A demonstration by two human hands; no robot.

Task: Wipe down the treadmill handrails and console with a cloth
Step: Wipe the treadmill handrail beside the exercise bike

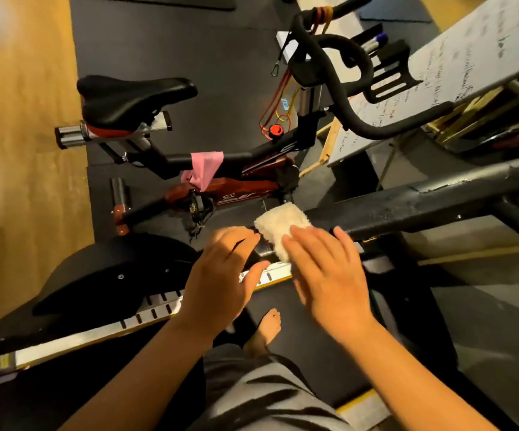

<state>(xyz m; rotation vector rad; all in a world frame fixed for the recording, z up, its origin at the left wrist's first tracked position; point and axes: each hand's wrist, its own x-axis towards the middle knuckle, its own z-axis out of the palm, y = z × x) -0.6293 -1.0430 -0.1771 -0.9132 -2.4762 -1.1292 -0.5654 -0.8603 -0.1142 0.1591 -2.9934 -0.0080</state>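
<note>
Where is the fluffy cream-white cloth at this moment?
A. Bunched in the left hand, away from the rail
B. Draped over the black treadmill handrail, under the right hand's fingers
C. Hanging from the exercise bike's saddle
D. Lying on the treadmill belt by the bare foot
B: the fluffy cream-white cloth lies folded over the black treadmill handrail, with the right hand flat on its near edge; the left hand is spread open beside it.

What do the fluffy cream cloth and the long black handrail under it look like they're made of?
Fluffy cream cloth: likely terry or microfibre, judging by its nubby, matte pile. Long black handrail: probably painted metal, with a dull scuffed finish and chipped pale spots; a hard coating can't be ruled out.
</note>
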